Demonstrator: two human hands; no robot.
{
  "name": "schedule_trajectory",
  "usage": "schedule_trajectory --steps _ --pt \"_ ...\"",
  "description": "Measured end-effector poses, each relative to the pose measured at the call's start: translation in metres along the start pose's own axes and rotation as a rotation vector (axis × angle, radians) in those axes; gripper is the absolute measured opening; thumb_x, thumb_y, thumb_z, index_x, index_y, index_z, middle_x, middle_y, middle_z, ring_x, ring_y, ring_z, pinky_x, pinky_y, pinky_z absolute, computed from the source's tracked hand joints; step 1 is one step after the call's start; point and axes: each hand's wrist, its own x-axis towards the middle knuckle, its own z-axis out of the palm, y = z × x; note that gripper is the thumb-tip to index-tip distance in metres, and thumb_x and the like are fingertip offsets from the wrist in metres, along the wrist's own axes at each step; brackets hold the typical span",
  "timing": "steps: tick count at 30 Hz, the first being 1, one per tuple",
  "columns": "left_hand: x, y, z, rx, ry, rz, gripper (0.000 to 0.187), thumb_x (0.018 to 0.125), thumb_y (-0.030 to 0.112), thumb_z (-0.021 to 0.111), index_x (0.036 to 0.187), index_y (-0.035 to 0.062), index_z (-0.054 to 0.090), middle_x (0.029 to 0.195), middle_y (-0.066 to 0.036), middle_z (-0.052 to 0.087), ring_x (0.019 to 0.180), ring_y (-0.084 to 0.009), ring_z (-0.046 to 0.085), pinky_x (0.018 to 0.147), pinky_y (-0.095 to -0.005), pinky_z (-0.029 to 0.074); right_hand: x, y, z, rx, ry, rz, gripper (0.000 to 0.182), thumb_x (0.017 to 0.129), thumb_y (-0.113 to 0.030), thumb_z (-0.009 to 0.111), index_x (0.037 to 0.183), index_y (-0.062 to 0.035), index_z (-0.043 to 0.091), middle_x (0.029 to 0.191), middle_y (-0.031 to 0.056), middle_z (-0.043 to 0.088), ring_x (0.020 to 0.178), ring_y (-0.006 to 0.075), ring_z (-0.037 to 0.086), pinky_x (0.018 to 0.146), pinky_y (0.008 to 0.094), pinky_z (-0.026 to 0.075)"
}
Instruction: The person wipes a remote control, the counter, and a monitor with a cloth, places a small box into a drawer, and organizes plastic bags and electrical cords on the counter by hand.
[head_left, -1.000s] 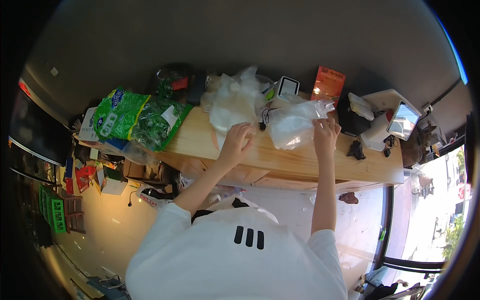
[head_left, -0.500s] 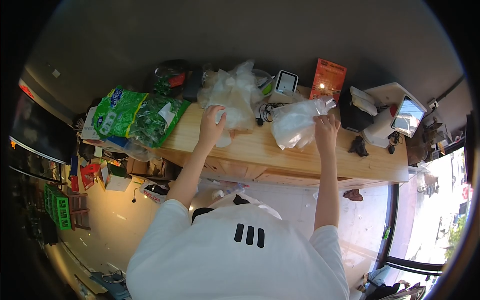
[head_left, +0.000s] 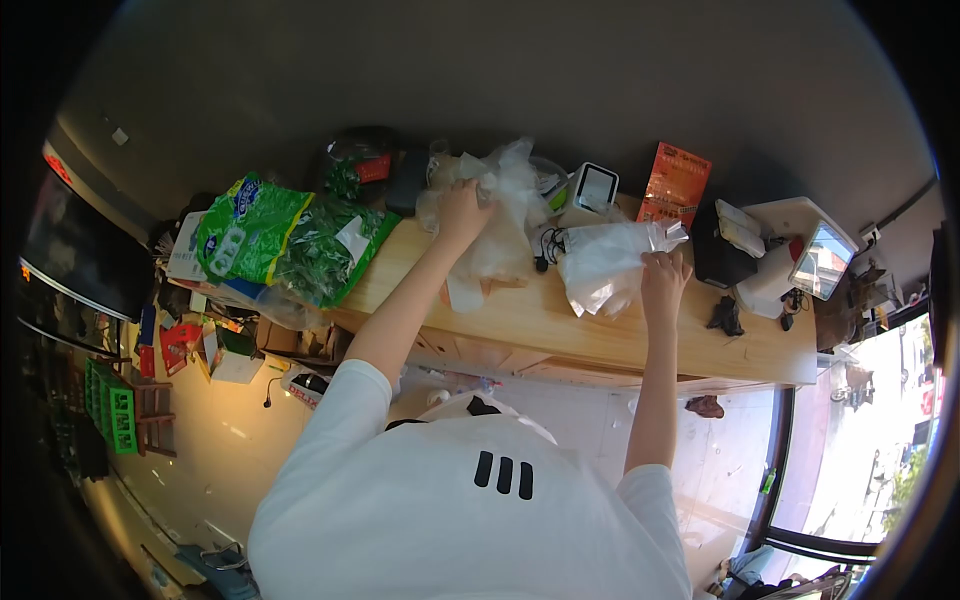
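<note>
A large, puffy clear plastic bag [head_left: 510, 210] stands on the wooden counter, its top bunched up. My left hand [head_left: 463, 212] is at its upper left side, with the fingers closed on the film; the fingertips are partly lost against the plastic. To the right lies a flatter stack of clear plastic bags [head_left: 605, 262]. My right hand [head_left: 665, 282] pinches the right edge of that stack, near its shiny, crumpled corner. A pale flap [head_left: 465, 292] hangs below the large bag, under my left forearm.
On the counter [head_left: 420, 300], a green package [head_left: 255, 232] and a bag of dark green contents [head_left: 325, 250] lie left. Behind are a white device with a screen [head_left: 592, 190] and a red-orange sign [head_left: 675, 185]. A black machine [head_left: 722, 250] and a tilted display [head_left: 822, 258] stand right.
My left hand has moved up and right from the front of the large bag onto its upper part and closed there. My right hand keeps its hold on the flatter bags.
</note>
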Motion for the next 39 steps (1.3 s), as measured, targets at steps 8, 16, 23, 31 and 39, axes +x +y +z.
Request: schedule_trajectory --steps 8,16,23,31,39 --pt "0.015 -0.002 0.017 -0.267 -0.188 -0.223 0.028 0.07 0.022 0.073 0.089 0.0035 0.065 0.095 -0.013 0.065 0.096 -0.0302 0.059 0.081 -0.0452 0.042 -0.008 -0.003 -0.001 0.025 0.0 0.06 0.015 0.073 -0.005 0.062 0.084 -0.0125 0.067 0.089 -0.0014 0.064 0.092 0.0213 0.054 0.084 0.0394 0.036" --pt "-0.022 0.028 -0.029 0.053 0.094 0.072 0.039 0.075 0.019 0.07 0.109 0.0016 0.059 0.108 -0.017 0.06 0.1 -0.0337 0.056 0.088 -0.0441 0.041 -0.012 0.0 0.007 0.07 0.003 0.118 0.019 0.074 -0.003 0.061 0.09 -0.0117 0.066 0.095 -0.0008 0.064 0.095 0.0217 0.053 0.084 0.0395 0.036" --pt "-0.124 0.107 -0.029 -0.339 -0.222 0.105 0.034 0.079 0.012 0.069 0.108 0.0006 0.056 0.101 -0.014 0.059 0.093 -0.0297 0.057 0.082 -0.0391 0.046 -0.025 0.009 0.008 0.149 -0.112 0.164 0.054 0.076 -0.005 0.065 0.128 -0.0148 0.056 0.123 0.002 0.059 0.106 0.0238 0.051 0.093 0.0425 0.036" --pt "-0.214 0.159 0.008 -0.312 -0.167 0.13 0.032 0.08 0.011 0.067 0.108 0.0012 0.056 0.105 -0.017 0.059 0.098 -0.0355 0.056 0.085 -0.044 0.045 -0.087 0.0 -0.011 0.317 -0.031 0.006 0.049 0.08 -0.003 0.059 0.128 -0.0098 0.053 0.13 0.0075 0.053 0.11 0.0254 0.05 0.09 0.0418 0.039" --pt "-0.293 0.177 0.035 -0.321 -0.297 0.238 0.032 0.077 0.011 0.069 0.104 0.0018 0.057 0.103 -0.016 0.059 0.096 -0.0355 0.057 0.082 -0.0439 0.047 -0.189 -0.029 -0.036 0.557 -0.11 -0.154 0.039 0.075 -0.002 0.062 0.114 -0.0055 0.059 0.112 0.0087 0.061 0.098 0.0278 0.056 0.084 0.0418 0.041"
